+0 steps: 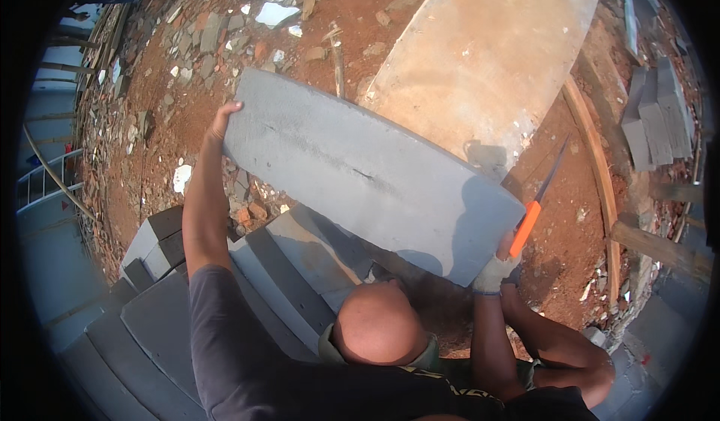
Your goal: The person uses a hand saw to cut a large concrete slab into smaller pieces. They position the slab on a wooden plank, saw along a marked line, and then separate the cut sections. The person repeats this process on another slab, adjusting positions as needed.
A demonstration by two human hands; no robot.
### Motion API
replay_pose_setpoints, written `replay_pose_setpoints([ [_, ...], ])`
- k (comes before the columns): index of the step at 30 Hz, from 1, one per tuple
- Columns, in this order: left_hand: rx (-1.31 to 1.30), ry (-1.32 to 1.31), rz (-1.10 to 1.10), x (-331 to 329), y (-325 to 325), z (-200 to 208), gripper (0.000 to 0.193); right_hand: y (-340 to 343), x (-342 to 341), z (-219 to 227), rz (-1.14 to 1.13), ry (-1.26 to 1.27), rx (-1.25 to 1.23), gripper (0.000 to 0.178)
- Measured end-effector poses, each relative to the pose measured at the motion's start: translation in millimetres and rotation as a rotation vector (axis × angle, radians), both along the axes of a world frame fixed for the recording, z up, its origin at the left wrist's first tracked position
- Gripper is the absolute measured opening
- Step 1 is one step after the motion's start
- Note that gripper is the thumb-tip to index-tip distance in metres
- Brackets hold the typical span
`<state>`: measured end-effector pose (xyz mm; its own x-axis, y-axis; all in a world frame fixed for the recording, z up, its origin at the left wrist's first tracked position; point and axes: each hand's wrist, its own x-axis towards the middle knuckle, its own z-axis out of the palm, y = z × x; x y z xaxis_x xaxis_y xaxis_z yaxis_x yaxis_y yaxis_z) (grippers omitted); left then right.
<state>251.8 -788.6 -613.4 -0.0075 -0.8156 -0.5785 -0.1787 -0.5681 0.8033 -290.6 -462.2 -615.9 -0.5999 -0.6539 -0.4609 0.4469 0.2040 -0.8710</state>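
Seen from above, a person at an outdoor work site holds a long grey block [360,177] slantwise across the middle of the view, above reddish ground [540,286] strewn with rubble. The bare left hand [225,115] has its grip closed over the block's upper left end. The right hand [491,272], in a pale glove, is at the block's lower right corner, its grip around the lower part of the orange handle of a saw [526,227]; how much of the block it bears, I cannot tell. The saw's thin blade points up and to the right, clear of the block. Beyond the block's upper edge, a wide tan panel [487,53] lies on the ground, with a curved wooden plank [596,173] to its right and more grey blocks [656,117] stacked farther right. At lower left, large grey blocks [169,331] stand in rows, near a bare knee [381,323]
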Motion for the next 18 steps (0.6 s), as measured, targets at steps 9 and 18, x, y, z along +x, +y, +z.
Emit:
replay_pose_setpoints([
  [9, -0.399, -0.484, 0.195, -9, 31, 8, 0.106, -9, 4, 13, -0.032, 0.578, -0.024, 0.051],
  [18, -0.214, 0.235, 0.8, -150, 194, -56, 0.105, -51, -17, 57, 0.166, 0.865, 0.068, 0.033],
])
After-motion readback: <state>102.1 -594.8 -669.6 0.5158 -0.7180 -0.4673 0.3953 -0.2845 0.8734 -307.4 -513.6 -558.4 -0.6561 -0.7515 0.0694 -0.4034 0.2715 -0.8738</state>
